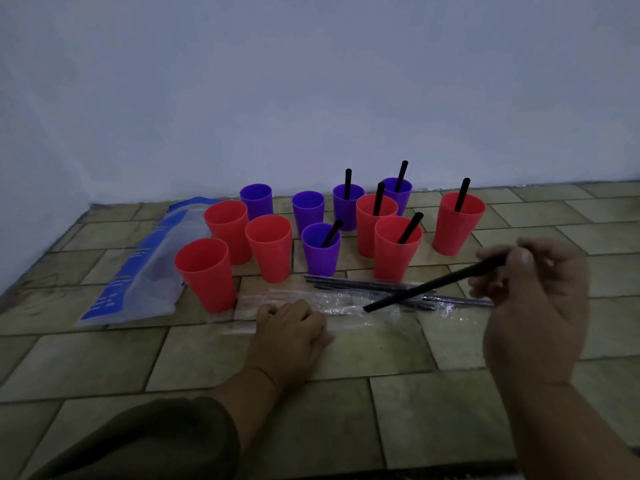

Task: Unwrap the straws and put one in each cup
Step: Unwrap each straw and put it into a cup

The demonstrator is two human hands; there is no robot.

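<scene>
Several red and purple cups stand on the tiled floor. Black straws stick out of the right-hand ones, such as a red cup (394,251) and a purple cup (320,251). The left-hand cups, such as the nearest red cup (206,275), hold none. My right hand (533,306) pinches a bare black straw (429,285) that slants down to the left. My left hand (291,327) presses on a clear wrapper (346,304) lying on the floor. Wrapped straws (367,285) lie in a small pile just behind it.
A clear and blue plastic bag (145,268) lies flat at the left of the cups. A pale wall (311,98) rises right behind the cups. Tiled floor (398,410) stretches in front of my hands.
</scene>
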